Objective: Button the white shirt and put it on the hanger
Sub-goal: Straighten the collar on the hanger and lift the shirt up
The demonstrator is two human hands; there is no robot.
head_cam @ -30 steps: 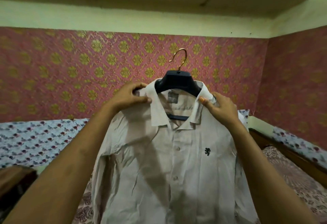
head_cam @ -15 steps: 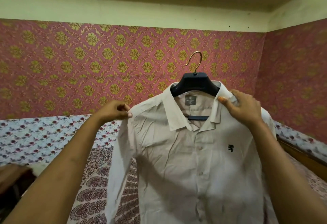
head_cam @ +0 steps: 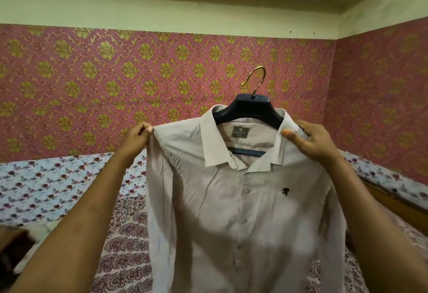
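Head view. White shirt (head_cam: pixel 243 211), buttoned, hangs on a dark hanger (head_cam: pixel 251 111) with a gold hook (head_cam: pixel 256 81), held up before pink patterned wallpaper (head_cam: pixel 115 89). Left hand (head_cam: pixel 136 136), at 9 o'clock of the collar, pinches the shoulder seam. Right hand (head_cam: pixel 310 141), at 3 o'clock, grasps the other shoulder. Bed (head_cam: pixel 58 188) at 7 o'clock.

Both hands (head_cam: pixel 136 138) (head_cam: pixel 310 140) hold the buttoned white shirt (head_cam: pixel 243 200) up on its hanger (head_cam: pixel 249 107).

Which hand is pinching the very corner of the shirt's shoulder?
The left hand pinches the white shirt at its shoulder tip. The right hand instead grips beside the collar, over the hanger.
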